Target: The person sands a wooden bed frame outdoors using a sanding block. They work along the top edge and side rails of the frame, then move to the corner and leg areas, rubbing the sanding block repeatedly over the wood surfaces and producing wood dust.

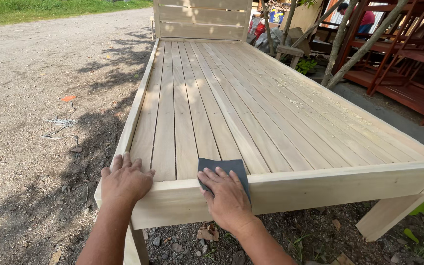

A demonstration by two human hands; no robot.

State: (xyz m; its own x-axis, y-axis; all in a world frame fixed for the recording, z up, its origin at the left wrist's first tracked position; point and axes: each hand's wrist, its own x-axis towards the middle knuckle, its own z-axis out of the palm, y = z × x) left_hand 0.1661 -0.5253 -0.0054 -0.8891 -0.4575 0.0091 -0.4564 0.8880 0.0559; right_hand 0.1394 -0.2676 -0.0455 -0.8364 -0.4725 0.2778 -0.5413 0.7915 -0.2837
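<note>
On the bed frame (pixel 320 189), right hand (pixel 227 198) fingers flat, half hiding sandpaper (pixel 224 166); left hand (pixel 123 180) splayed.

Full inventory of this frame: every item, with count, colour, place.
unpainted slatted wooden bed frame: 1, pale wood, centre, on gravel
dark grey sandpaper sheet: 1, folded over the near end rail
slatted wooden headboard: 1, pale wood, far end of the frame
red-brown wooden frames: several, stacked at right
thin tree trunks: a few, grey-brown, right of the bed
person in red top: 1, far right, partly hidden
white cord scrap: 1, on gravel at left
grass strip: green, top left
left hand: flat on the near left corner
right hand: pressing the sandpaper
</note>
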